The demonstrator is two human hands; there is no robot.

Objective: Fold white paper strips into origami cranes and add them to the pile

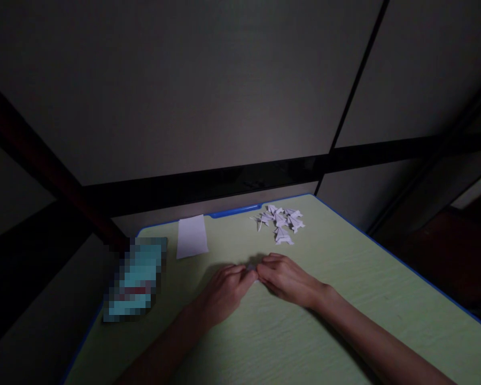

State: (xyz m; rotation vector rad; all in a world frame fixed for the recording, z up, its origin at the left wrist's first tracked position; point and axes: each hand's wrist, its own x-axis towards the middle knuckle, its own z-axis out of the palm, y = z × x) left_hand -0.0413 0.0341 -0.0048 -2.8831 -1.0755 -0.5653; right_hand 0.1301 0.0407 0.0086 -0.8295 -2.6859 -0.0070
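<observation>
My left hand [227,289] and my right hand [285,278] meet at the middle of the green table [288,342]. Between their fingertips is a small piece of folded white paper [251,268], mostly covered by the fingers. Both hands are closed on it, resting low at the tabletop. Beyond my right hand lies a cluster of several folded white paper figures [279,219], with pointed tops and splayed legs. A stack or sheet of plain white paper [192,237] lies flat, farther back and left of my left hand.
At the table's left edge is a blurred-out turquoise object [138,280]. A blue strip [236,211] runs along the back edge. Close behind the table stands a grey panelled wall or cabinet [208,96] with a dark band. The surroundings are dim.
</observation>
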